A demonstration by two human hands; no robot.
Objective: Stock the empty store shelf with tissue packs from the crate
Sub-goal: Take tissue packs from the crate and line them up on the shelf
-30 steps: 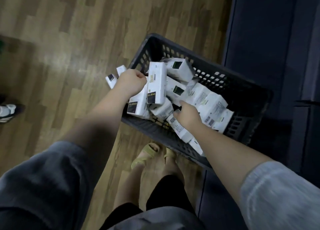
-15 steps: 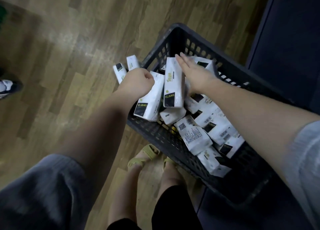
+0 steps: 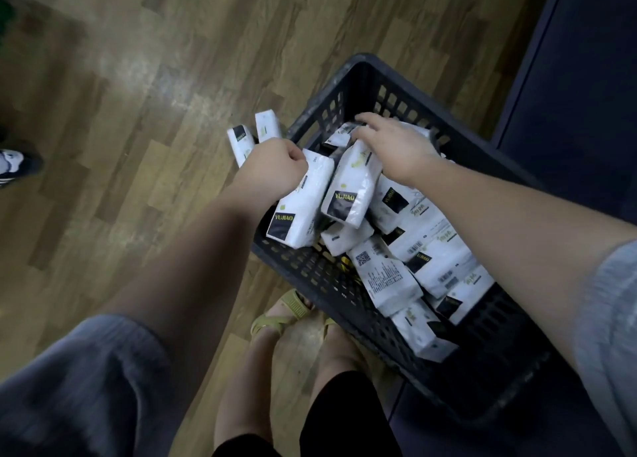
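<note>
A dark plastic crate (image 3: 348, 87) stands on the wood floor and holds several white tissue packs (image 3: 389, 277) with black labels. My left hand (image 3: 272, 167) is at the crate's left rim, shut on a bundle of tissue packs (image 3: 298, 211); two of them stick out beyond my knuckles (image 3: 241, 142). One more upright pack (image 3: 350, 191) leans against that bundle. My right hand (image 3: 396, 146) lies over the top of this pack with its fingers spread toward a pack at the crate's far end (image 3: 339, 134). I cannot see a closed grip there.
A dark blue shelf unit (image 3: 586, 111) runs along the right side, close behind the crate. My feet in yellow sandals (image 3: 286, 311) stand right at the crate's near wall. Another person's shoe (image 3: 13, 163) is at the left edge of the floor.
My right hand left the packs at the crate's near side and reached across to the far end, onto the upright pack. My left hand kept its bundle.
</note>
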